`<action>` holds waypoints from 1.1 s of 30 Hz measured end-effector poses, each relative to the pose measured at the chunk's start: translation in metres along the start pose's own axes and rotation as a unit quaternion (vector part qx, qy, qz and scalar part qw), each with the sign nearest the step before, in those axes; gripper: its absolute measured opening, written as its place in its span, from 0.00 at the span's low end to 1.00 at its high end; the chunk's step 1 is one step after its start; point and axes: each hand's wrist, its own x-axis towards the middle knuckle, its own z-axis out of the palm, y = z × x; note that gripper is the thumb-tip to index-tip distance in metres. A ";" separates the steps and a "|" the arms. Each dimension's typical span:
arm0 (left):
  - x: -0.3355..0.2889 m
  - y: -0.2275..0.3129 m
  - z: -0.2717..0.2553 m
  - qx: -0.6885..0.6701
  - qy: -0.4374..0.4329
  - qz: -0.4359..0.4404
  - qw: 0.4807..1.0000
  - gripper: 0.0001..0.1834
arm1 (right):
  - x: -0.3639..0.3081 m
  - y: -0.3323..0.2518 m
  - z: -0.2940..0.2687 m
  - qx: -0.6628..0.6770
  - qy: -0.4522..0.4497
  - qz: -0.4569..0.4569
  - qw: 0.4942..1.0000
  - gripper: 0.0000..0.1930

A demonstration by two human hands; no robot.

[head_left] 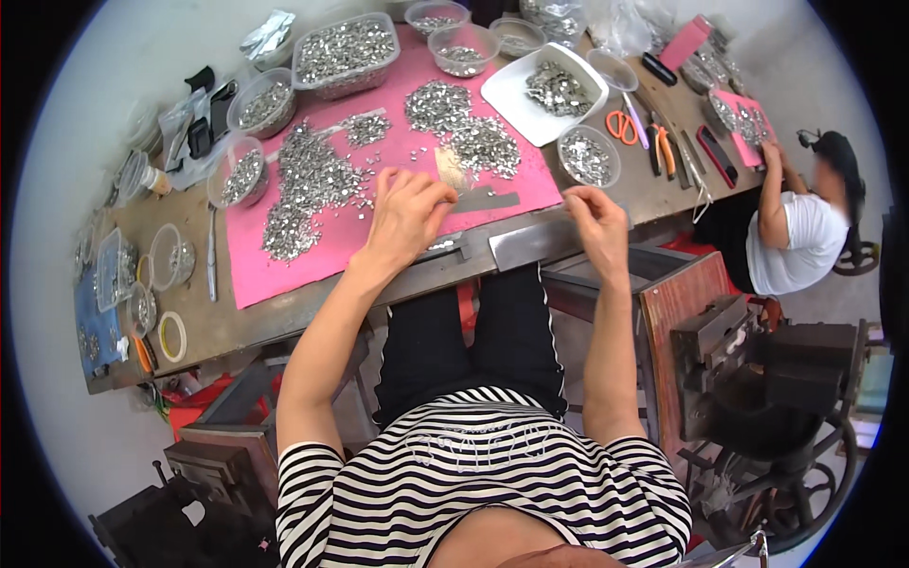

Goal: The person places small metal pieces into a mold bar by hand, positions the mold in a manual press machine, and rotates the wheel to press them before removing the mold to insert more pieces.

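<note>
My left hand (409, 210) hovers over the near edge of a pink sheet (260, 284), fingers curled in and their tips pressed together. Whatever it pinches is too small to make out. To its left spreads a heap of small shiny metal pieces (311, 180); two more heaps lie beyond it. A beige scrap (451, 168) and a flat grey strip (488, 201) lie beside its fingertips. My right hand (598, 225) is held over the table's front edge, thumb and fingers closed in a pinch, contents hidden. Between the hands, a smooth metal plate (524, 246) rests along that edge.
Clear tubs of metal pieces (587, 156) and a white tray (492, 93) stand around the sheet. Orange-handled scissors (621, 127), pliers (667, 156) and a red-and-black case (717, 156) lie right. A co-worker (800, 227) sits at the far right, beyond a dark machine (757, 379).
</note>
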 end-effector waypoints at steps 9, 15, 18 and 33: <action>0.024 -0.035 0.009 -0.005 -0.119 0.069 0.990 0.06 | -0.012 -0.011 0.018 -0.174 0.015 -0.125 0.977 0.08; 0.029 -0.039 0.010 0.012 -0.147 0.105 0.983 0.07 | 0.001 -0.008 0.089 -0.172 -0.030 -0.239 0.955 0.06; 0.028 -0.041 0.011 0.017 -0.133 0.111 0.985 0.08 | 0.010 -0.005 0.104 -0.202 -0.027 -0.256 0.945 0.05; 0.026 -0.044 0.018 0.010 -0.097 0.120 0.988 0.08 | 0.024 -0.008 0.113 -0.346 -0.037 -0.313 0.884 0.04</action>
